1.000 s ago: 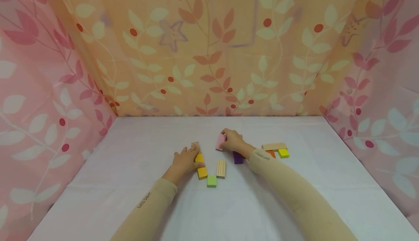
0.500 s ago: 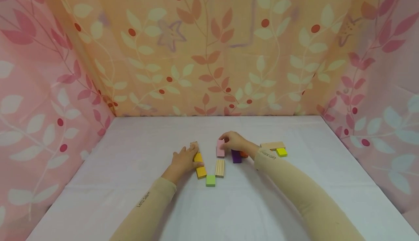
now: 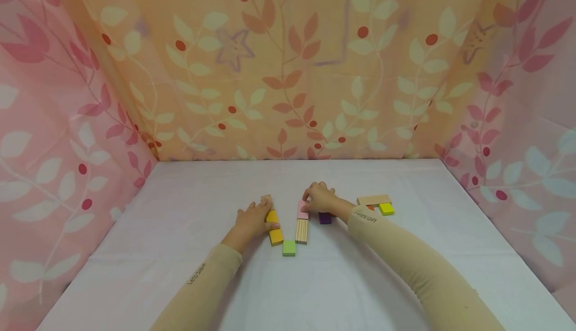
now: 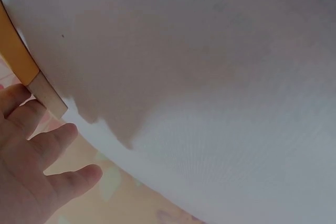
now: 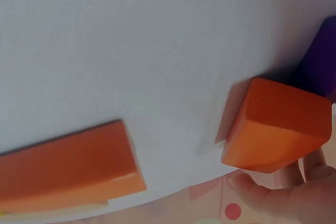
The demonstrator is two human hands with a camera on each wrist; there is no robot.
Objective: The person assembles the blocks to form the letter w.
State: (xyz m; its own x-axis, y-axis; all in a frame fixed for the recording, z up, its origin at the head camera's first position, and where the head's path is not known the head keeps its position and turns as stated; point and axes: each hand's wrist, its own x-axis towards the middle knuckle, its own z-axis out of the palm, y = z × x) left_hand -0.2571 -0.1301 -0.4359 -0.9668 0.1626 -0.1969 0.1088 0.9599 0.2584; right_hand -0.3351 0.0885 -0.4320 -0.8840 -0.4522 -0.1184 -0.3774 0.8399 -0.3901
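I see the left hand [image 3: 255,219] to the left of the green block and past it. Its fingers are spread wide. They rest at the tan block [image 3: 266,199], and the thumb is at the two yellow blocks, the far one [image 3: 272,217] and the near one [image 3: 276,237]. I think a small push there could make this row bend.

The green block [image 3: 289,248] sits at the bottom. One corner is by the near yellow one and one by the striped block [image 3: 302,231]. I can't tell if they touch.

The striped block runs up and right from the green block, and the pink block [image 3: 303,210] meets its far end. The right hand [image 3: 320,197] pinches the pink block with bent fingers. If it pushes too hard, I fear the striped block could slide and bump the green block.

Right of the green block is the purple block [image 3: 325,218], under the right hand, with an orange block [image 5: 278,124] beside it. If the hand lifts carelessly, I think it could knock them. Farther right of the green block are another orange block [image 5: 68,166], the plank [image 3: 374,200] and the lemon block [image 3: 386,209]. The right sleeve [image 3: 405,251] passes close by, so I worry it could drag them.
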